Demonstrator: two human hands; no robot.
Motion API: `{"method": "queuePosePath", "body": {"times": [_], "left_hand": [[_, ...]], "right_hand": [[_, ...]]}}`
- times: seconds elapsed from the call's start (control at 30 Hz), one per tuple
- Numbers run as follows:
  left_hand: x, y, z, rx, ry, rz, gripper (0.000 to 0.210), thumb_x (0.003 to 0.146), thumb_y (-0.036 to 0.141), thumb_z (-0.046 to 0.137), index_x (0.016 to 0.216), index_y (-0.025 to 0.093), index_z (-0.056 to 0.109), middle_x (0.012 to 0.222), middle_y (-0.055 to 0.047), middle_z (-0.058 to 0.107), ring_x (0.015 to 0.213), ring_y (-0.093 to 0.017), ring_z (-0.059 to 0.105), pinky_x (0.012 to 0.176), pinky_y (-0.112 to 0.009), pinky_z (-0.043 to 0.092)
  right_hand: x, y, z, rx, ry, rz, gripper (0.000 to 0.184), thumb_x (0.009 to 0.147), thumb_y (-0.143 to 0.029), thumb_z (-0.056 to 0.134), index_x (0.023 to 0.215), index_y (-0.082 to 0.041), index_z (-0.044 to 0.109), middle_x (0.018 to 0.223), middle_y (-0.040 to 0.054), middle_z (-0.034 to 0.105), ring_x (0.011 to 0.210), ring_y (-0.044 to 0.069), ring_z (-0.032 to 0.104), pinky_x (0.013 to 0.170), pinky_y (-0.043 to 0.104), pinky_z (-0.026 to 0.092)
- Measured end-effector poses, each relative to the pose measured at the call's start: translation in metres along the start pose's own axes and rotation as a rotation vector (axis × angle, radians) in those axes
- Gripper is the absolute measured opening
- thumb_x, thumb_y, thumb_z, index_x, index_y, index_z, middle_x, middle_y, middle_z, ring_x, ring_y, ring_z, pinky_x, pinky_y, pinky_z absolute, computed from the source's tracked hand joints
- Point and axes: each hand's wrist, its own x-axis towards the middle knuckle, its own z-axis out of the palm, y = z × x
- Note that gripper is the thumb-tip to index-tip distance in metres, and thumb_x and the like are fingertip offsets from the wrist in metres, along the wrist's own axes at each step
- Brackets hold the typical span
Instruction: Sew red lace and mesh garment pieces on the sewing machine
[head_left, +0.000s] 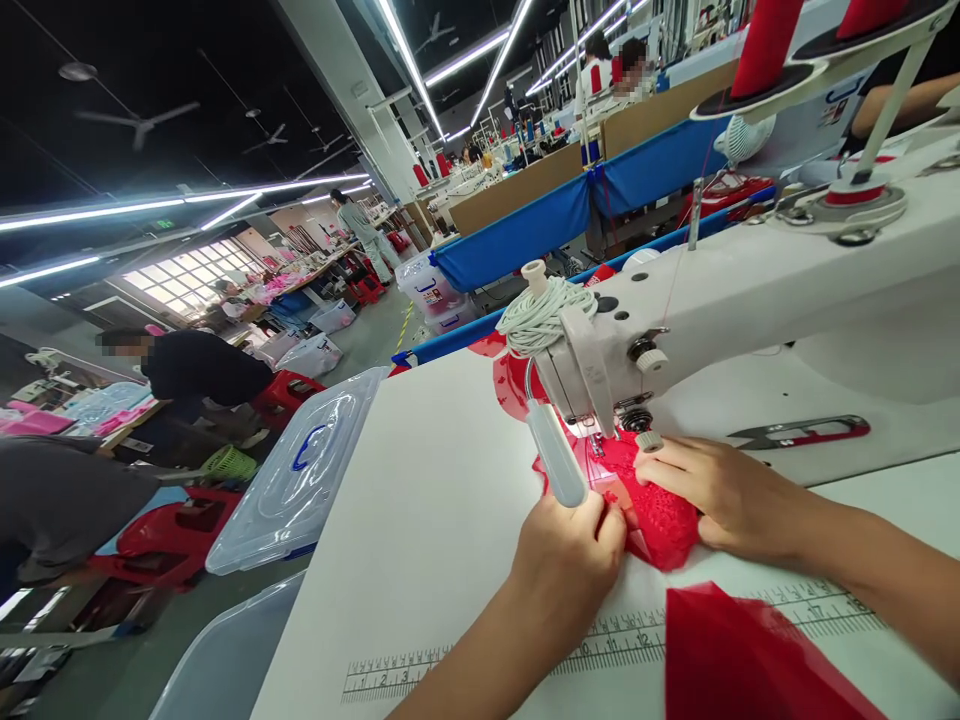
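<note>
Red lace fabric (664, 515) lies under the needle area of a white sewing machine (757, 270). My left hand (570, 545) is closed on the fabric's near left edge, thumb and fingers pinched together. On the other side, my right hand (720, 490) grips the bunched lace with bent fingers, close to the machine head. The presser foot (597, 445) stands over the red fabric. A grey-white lamp (556, 452) on a bent stalk partly hides the work above my left hand. Behind the machine head, more red fabric (514, 385) spreads over the table.
Thread snips (802, 432) lie on the machine bed. A sheer red piece (739, 655) rests near a printed ruler (615, 640) on the white table (405, 510). Pale cord (547, 315) is coiled on the machine head. A lidded plastic box (300, 470) stands left; other people sit beyond.
</note>
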Motion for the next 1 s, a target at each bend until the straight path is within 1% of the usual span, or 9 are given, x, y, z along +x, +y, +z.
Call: {"method": "queuePosePath", "body": {"times": [0.07,0.13,0.27,0.37,0.53,0.63,0.73,0.87,1.0], "left_hand": [[0.000,0.000,0.001,0.008,0.000,0.019,0.028,0.080,-0.005,0.044,0.068,0.019,0.052,0.064,0.000,0.049,0.051,-0.013,0.046,0.042,-0.029,0.026],[0.000,-0.002,0.001,-0.007,-0.014,0.036,0.029,0.080,-0.006,0.042,0.068,0.020,0.049,0.066,0.001,0.049,0.050,-0.012,0.045,0.041,-0.027,0.025],[0.002,-0.012,-0.002,-0.256,-0.130,-0.046,0.024,0.086,0.003,0.039,0.088,0.021,0.055,0.078,0.000,0.057,0.057,-0.012,0.052,0.046,-0.022,0.038],[0.006,-0.018,-0.003,-0.394,-0.181,-0.120,0.025,0.086,0.005,0.039,0.098,0.020,0.056,0.082,-0.001,0.060,0.062,-0.014,0.056,0.054,-0.024,0.048],[0.016,-0.025,-0.003,-0.512,-0.201,-0.177,0.026,0.087,0.012,0.048,0.110,0.018,0.059,0.090,-0.005,0.063,0.080,-0.020,0.060,0.068,-0.030,0.052],[0.026,-0.030,-0.005,-0.706,-0.254,-0.304,0.014,0.094,0.021,0.049,0.102,0.019,0.061,0.084,-0.003,0.064,0.079,-0.020,0.061,0.069,-0.030,0.051],[0.035,-0.038,-0.009,-0.767,-0.299,-0.352,0.024,0.097,0.017,0.036,0.093,0.020,0.059,0.075,0.000,0.061,0.071,-0.016,0.060,0.063,-0.026,0.049],[0.042,-0.046,-0.016,-0.795,-0.360,-0.320,0.020,0.085,0.008,0.043,0.089,0.020,0.058,0.079,0.001,0.061,0.072,-0.014,0.059,0.063,-0.022,0.047],[0.043,-0.035,-0.012,-0.693,-0.341,-0.360,0.016,0.075,0.015,0.065,0.084,0.022,0.054,0.076,0.003,0.056,0.072,-0.016,0.055,0.061,-0.024,0.044]], "right_hand": [[0.001,-0.002,-0.001,-0.017,-0.014,-0.017,0.030,0.061,0.002,0.047,0.079,-0.022,0.052,0.081,0.0029,0.057,0.069,0.019,0.052,0.060,0.030,0.041],[0.000,-0.002,0.003,-0.061,0.021,-0.021,0.028,0.065,0.002,0.047,0.080,-0.022,0.052,0.086,0.0045,0.060,0.071,0.019,0.054,0.060,0.030,0.039],[-0.003,-0.003,0.013,-0.168,0.144,-0.091,0.022,0.079,-0.001,0.043,0.078,-0.021,0.052,0.097,0.0058,0.066,0.065,0.015,0.051,0.055,0.030,0.031],[-0.001,-0.007,0.013,-0.166,0.142,-0.119,0.023,0.083,-0.003,0.041,0.073,-0.021,0.050,0.082,0.0023,0.064,0.057,0.014,0.045,0.053,0.031,0.026],[0.004,-0.007,0.009,0.100,0.066,0.044,0.022,0.096,-0.026,0.046,0.076,-0.022,0.053,0.072,-0.0005,0.058,0.059,0.014,0.048,0.053,0.027,0.032],[0.005,-0.001,0.012,0.265,0.090,0.156,0.023,0.093,-0.039,0.050,0.078,-0.023,0.055,0.075,0.0005,0.061,0.063,0.015,0.052,0.056,0.026,0.037],[0.005,0.004,0.014,0.352,0.117,0.249,0.025,0.088,-0.041,0.051,0.071,-0.023,0.050,0.066,-0.0015,0.056,0.057,0.015,0.048,0.053,0.026,0.036],[0.005,0.004,0.012,0.372,0.133,0.274,0.022,0.088,-0.037,0.046,0.070,-0.024,0.049,0.060,-0.0031,0.051,0.052,0.014,0.046,0.050,0.026,0.034],[0.006,0.001,0.010,0.374,0.167,0.254,0.024,0.088,-0.040,0.048,0.071,-0.024,0.051,0.062,-0.0022,0.053,0.052,0.014,0.047,0.051,0.027,0.036]]}}
